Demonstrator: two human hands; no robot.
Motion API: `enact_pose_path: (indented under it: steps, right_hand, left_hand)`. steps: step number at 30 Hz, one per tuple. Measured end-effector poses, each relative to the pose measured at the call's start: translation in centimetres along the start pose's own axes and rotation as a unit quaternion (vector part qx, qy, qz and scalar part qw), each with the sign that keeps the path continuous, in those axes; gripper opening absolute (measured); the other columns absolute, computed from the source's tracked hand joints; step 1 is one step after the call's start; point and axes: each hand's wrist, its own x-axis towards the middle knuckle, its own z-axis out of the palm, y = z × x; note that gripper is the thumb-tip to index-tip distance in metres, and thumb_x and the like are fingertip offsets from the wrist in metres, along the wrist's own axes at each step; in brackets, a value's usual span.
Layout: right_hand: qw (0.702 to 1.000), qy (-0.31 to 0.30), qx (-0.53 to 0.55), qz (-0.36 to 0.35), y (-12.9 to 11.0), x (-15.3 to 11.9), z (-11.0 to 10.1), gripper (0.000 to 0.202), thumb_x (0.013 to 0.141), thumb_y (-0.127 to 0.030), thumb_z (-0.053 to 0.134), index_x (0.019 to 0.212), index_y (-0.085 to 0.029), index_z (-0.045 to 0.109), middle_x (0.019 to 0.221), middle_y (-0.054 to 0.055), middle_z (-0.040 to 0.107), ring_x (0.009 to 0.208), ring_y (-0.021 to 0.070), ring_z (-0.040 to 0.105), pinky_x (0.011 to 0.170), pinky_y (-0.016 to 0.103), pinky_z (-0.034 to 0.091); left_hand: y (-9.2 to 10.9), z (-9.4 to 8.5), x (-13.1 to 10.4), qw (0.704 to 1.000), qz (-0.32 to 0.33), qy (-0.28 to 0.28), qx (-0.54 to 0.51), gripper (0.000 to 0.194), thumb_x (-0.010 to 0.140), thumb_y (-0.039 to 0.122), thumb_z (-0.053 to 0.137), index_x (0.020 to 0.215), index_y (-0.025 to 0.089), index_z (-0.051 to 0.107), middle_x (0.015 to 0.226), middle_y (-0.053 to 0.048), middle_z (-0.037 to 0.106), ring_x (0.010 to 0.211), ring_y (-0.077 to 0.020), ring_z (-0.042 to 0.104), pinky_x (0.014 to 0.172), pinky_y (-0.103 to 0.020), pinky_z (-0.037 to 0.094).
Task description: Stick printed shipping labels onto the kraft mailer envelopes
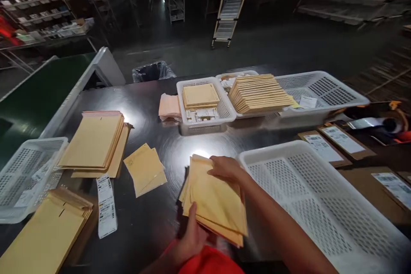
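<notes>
A loose stack of yellow padded envelopes (215, 195) is between my two hands, just above the near middle of the dark metal table. My left hand (192, 232) grips the lower left edge, thumb on top and fingers hidden underneath. At the upper right edge my right hand (226, 167) is closed around the stack, its fingertips lying over the top envelope. The envelopes are slightly fanned, with uneven corners. Left of them, two small yellow envelopes (146, 169) overlap on the table. Close to my right forearm is a large white perforated basket (272, 150).
Larger envelopes (93, 139) are piled at the left, beside a strip of printed labels (106, 209). A small white basket (210, 124) holds envelopes, and a row of envelopes (260, 94) stands beside it. Labelled brown parcels (324, 150) lie right. A green conveyor (51, 90) runs along the left.
</notes>
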Motion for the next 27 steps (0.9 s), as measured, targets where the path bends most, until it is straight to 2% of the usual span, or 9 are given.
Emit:
enact_pose_path:
  steps: [2,4,7,10,15,19,22,24,27]
  right_hand:
    - [0.998,0.016,-0.052,-0.006,-0.7,0.5,1.2,0.050,0.064,-0.030,0.073,0.111,-0.018,0.065,0.123,0.017,0.063,0.126,0.0426,0.044,0.105,0.062,0.022]
    - [0.995,0.038,-0.094,0.002,-1.2,0.3,4.0,0.058,0.073,-0.026,0.063,0.129,-0.016,0.055,0.146,0.019,0.043,0.140,0.0436,0.023,0.106,0.069,0.010]
    - [0.986,0.064,-0.151,0.002,-1.3,-0.3,8.9,0.057,0.088,-0.032,0.044,0.142,-0.015,0.041,0.155,0.020,0.028,0.142,0.0430,0.017,0.103,0.076,0.006]
    - [0.977,0.054,-0.198,-0.052,-1.1,-0.1,11.8,0.059,0.092,-0.045,0.036,0.143,-0.015,0.040,0.153,0.020,0.031,0.140,0.0431,0.022,0.102,0.077,0.005]
    - [0.968,0.046,-0.232,-0.085,-0.9,1.4,12.2,0.063,0.092,-0.053,0.029,0.142,-0.017,0.041,0.153,0.020,0.032,0.138,0.0414,0.026,0.100,0.076,0.013]
    - [0.941,0.105,-0.287,-0.143,-0.2,1.6,11.5,0.052,0.091,-0.046,0.033,0.126,-0.017,0.057,0.146,0.020,0.043,0.135,0.0373,0.033,0.106,0.068,0.016]
    - [0.927,0.163,-0.300,-0.157,-0.5,0.6,11.8,0.042,0.088,-0.032,0.036,0.118,-0.018,0.062,0.138,0.018,0.052,0.130,0.0345,0.042,0.108,0.063,0.020]
    - [0.925,0.203,-0.283,-0.152,-1.8,-0.3,12.9,0.040,0.087,-0.029,0.035,0.114,-0.018,0.064,0.133,0.018,0.056,0.128,0.0341,0.044,0.106,0.062,0.025]
    - [0.932,0.245,-0.223,-0.150,-5.9,-1.9,16.5,0.041,0.087,-0.034,0.035,0.107,-0.016,0.066,0.128,0.021,0.058,0.123,0.0358,0.049,0.101,0.057,0.036]
  left_hand:
    - [-1.4,0.1,1.6,0.998,-0.039,0.032,0.043,0.067,0.077,0.073,0.033,0.119,0.027,0.058,0.131,-0.019,0.056,0.117,-0.0301,0.058,0.081,-0.045,0.054]
    - [-2.5,-1.0,3.0,0.987,-0.101,0.089,0.086,0.062,0.077,0.072,0.038,0.106,0.021,0.058,0.116,-0.024,0.058,0.101,-0.0308,0.064,0.077,-0.044,0.052]
    - [-3.1,-4.0,2.9,0.981,-0.111,0.132,0.094,0.043,0.069,0.059,0.062,0.087,0.020,0.056,0.086,-0.015,0.060,0.068,-0.0243,0.064,0.065,-0.039,0.049]
    - [-2.9,-7.5,0.0,0.984,-0.041,0.157,0.075,0.031,0.065,0.042,0.071,0.080,0.020,0.054,0.074,-0.004,0.060,0.059,-0.0156,0.058,0.063,-0.031,0.046]
    - [-1.8,-13.9,-6.8,0.952,0.064,0.297,0.046,0.030,0.070,0.046,0.064,0.082,0.019,0.055,0.080,-0.003,0.061,0.065,-0.0145,0.060,0.069,-0.031,0.048]
    - [0.5,-20.5,-11.7,0.894,0.129,0.417,0.098,0.033,0.066,0.047,0.067,0.079,0.019,0.056,0.076,-0.002,0.060,0.067,-0.0177,0.061,0.065,-0.032,0.047]
    - [4.0,-26.4,-16.0,0.837,0.172,0.492,0.166,0.025,0.073,0.044,0.057,0.081,0.020,0.058,0.082,-0.005,0.064,0.080,-0.0226,0.066,0.072,-0.035,0.051]
    - [6.8,-30.9,-19.4,0.781,0.199,0.551,0.216,0.022,0.079,0.039,0.048,0.086,0.021,0.058,0.093,-0.008,0.067,0.097,-0.0264,0.065,0.086,-0.038,0.050]
    - [10.7,-38.3,-24.7,0.687,0.216,0.642,0.263,0.035,0.086,0.035,0.036,0.107,0.017,0.056,0.120,-0.015,0.061,0.123,-0.0305,0.052,0.108,-0.042,0.036]
